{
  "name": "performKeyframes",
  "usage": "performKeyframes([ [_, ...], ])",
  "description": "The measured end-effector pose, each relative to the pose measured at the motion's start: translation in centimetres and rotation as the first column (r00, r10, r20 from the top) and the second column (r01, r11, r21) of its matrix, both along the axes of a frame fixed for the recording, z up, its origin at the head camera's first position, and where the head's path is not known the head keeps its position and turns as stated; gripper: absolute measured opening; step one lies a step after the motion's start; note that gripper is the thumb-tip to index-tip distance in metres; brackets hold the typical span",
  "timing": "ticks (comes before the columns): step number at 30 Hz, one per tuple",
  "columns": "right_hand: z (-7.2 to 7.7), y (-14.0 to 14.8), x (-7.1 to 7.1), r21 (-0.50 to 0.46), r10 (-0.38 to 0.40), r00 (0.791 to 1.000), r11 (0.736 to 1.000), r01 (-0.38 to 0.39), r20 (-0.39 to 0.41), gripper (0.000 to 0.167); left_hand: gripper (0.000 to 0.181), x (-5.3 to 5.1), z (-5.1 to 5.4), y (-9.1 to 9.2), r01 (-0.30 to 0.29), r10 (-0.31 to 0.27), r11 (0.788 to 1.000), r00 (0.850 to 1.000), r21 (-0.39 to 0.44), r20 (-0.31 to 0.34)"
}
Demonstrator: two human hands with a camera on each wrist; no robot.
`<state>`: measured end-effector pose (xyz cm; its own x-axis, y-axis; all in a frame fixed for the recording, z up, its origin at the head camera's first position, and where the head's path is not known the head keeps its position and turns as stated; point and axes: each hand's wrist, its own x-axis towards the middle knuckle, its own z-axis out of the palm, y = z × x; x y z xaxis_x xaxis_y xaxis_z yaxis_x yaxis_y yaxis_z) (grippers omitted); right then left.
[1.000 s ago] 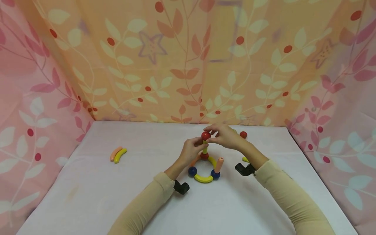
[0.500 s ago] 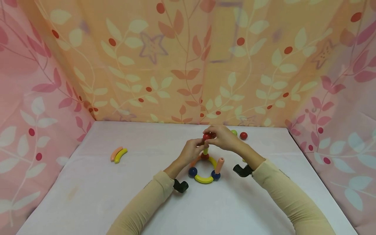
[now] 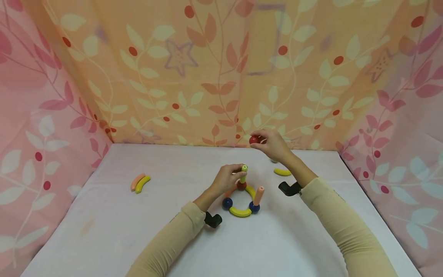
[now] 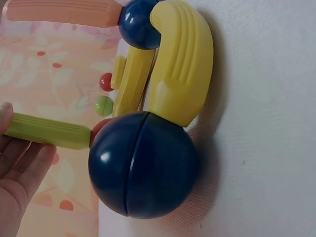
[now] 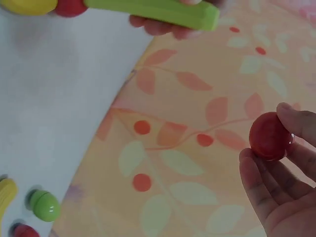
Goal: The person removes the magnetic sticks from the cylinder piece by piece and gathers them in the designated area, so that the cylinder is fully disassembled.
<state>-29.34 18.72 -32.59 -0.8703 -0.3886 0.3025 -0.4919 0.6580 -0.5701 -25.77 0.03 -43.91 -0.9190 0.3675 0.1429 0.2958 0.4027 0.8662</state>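
Observation:
A ring of curved rods and balls lies on the table, with blue balls (image 3: 227, 203) at its front corners and a yellow curved rod (image 4: 182, 64) between them. At its back, a green rod (image 3: 243, 177) stands up from a red ball (image 3: 242, 186). My left hand (image 3: 225, 180) pinches this green rod near its top, thumb on one side and fingers on the other. Up and to the right, my right hand (image 3: 275, 147) holds another red ball (image 5: 270, 136) between thumb and fingers, apart from the rod. A peach rod (image 3: 258, 196) rises from the right blue ball.
Far left on the white table (image 3: 104, 231) lie a peach curved rod (image 3: 137, 182) and a yellow one (image 3: 142, 184) side by side. Behind the ring at right are another yellow curved rod (image 3: 282, 172), a green ball (image 5: 44, 206) and a red ball (image 5: 24, 231). Patterned cloth (image 3: 221, 77) hangs behind.
My right hand has lifted the red ball off the green rod's top and moved up, back and right with it. The left hand stays at the rod, whose top end now shows.

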Motion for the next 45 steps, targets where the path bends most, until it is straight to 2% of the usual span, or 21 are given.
performKeyframes([
  [9, -3.2, 1.8, -1.7, 0.057, -0.066, 0.994, 0.996, 0.061, 0.089, 0.036, 0.038, 0.0, -0.4, 0.2, -0.023, 0.023, 1.000, 0.999, -0.011, 0.047],
  [17, -7.5, 3.0, -4.1, 0.095, -0.132, 0.973, 0.989, 0.116, 0.191, 0.038, 0.038, -0.1, -0.5, 0.2, -0.021, 0.022, 0.999, 0.999, -0.024, 0.032],
  [22, -10.5, 3.1, -5.8, 0.145, -0.124, 0.975, 0.985, 0.098, 0.186, 0.041, 0.038, -0.3, -0.5, 0.0, -0.033, 0.033, 0.999, 0.999, -0.036, 0.010],
  [25, -11.6, 3.2, -6.5, 0.152, -0.146, 0.970, 0.981, 0.117, 0.196, 0.039, 0.038, -0.3, -0.4, 0.1, -0.023, 0.023, 0.999, 1.000, -0.034, 0.005],
  [30, -12.5, 3.4, -6.9, 0.134, -0.196, 0.946, 0.977, 0.166, 0.257, 0.038, 0.038, -0.2, -0.2, 0.3, -0.017, 0.018, 0.999, 1.000, -0.035, 0.003],
  [35, -12.6, 3.5, -7.3, 0.129, -0.222, 0.934, 0.973, 0.192, 0.280, 0.039, 0.038, -0.2, -0.2, 0.4, -0.021, 0.021, 0.999, 1.000, -0.039, -0.011],
  [39, -12.7, 3.6, -7.6, 0.130, -0.228, 0.931, 0.972, 0.198, 0.286, 0.040, 0.038, -0.3, -0.1, 0.4, -0.022, 0.021, 0.999, 1.000, -0.035, -0.011],
  [45, -13.0, 3.3, -7.9, 0.179, -0.233, 0.933, 0.965, 0.189, 0.272, 0.041, 0.038, -0.3, 0.0, 0.4, -0.020, 0.019, 0.999, 1.000, -0.031, -0.012],
])
